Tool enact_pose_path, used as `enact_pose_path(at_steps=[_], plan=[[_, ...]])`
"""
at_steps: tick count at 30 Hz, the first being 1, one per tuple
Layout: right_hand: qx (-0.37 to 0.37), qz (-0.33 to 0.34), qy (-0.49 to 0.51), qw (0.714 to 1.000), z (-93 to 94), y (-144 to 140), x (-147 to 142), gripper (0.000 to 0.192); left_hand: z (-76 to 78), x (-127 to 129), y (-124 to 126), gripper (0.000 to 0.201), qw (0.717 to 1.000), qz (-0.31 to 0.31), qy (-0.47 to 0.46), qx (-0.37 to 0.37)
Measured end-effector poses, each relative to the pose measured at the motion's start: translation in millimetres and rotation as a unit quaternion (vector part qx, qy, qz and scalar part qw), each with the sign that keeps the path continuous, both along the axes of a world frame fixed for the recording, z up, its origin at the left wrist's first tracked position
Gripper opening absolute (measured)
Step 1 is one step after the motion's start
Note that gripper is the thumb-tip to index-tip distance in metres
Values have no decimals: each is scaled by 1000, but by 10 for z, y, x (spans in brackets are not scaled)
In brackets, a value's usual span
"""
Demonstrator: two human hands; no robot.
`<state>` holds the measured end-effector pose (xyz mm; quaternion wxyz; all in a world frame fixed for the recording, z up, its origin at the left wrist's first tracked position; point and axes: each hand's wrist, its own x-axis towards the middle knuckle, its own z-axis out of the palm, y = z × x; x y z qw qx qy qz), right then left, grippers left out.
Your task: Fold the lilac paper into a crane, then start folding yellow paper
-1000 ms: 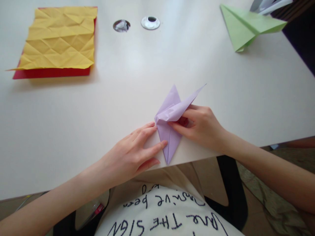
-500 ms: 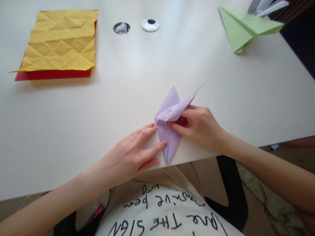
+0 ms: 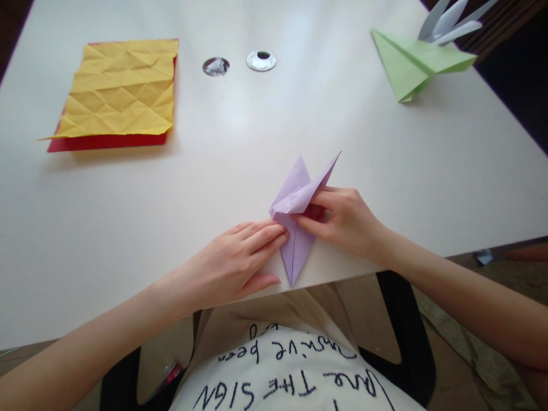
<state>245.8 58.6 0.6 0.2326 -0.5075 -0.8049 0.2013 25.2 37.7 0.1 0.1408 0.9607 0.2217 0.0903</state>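
A folded lilac paper piece (image 3: 299, 194) lies at the near edge of the white table (image 3: 240, 165), its lower tip pointing toward me. My left hand (image 3: 233, 262) lies flat with its fingertips pressing the piece's lower part down. My right hand (image 3: 342, 220) pinches a raised flap of the lilac paper between thumb and fingers; that flap juts up and to the right.
A creased yellow sheet (image 3: 122, 88) lies on a red sheet (image 3: 107, 141) at the far left. A green folded paper plane (image 3: 413, 60) sits at the far right, white strips behind it. Two round cable holes (image 3: 240, 61) are at the far middle.
My left fingers have slid right and up onto the lilac paper, closer to my right hand. The raised flap has dropped slightly. The camera has tilted, so everything sits lower in view.
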Motion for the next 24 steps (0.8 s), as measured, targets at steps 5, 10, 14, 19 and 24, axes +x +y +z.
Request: enact_pose_path(at_steps=[5,10,14,19,24], plan=[[3,0,6,1000,-11,-19,6,10,-12,-34,50,43,1000,-8,14,7],[-18,-3,39,999,10,-23,-26,21,-15,-61,48,47,1000,-5,17,-7],[1,-32,46,998,-5,-33,-69,30,-17,-20,77,56,1000,1,2,-1],[12,-39,93,995,-32,-66,-80,26,-38,4,66,52,999,-5,18,41],[-138,-47,146,978,75,-72,-52,17,-45,-1,36,53,997,-6,30,68]])
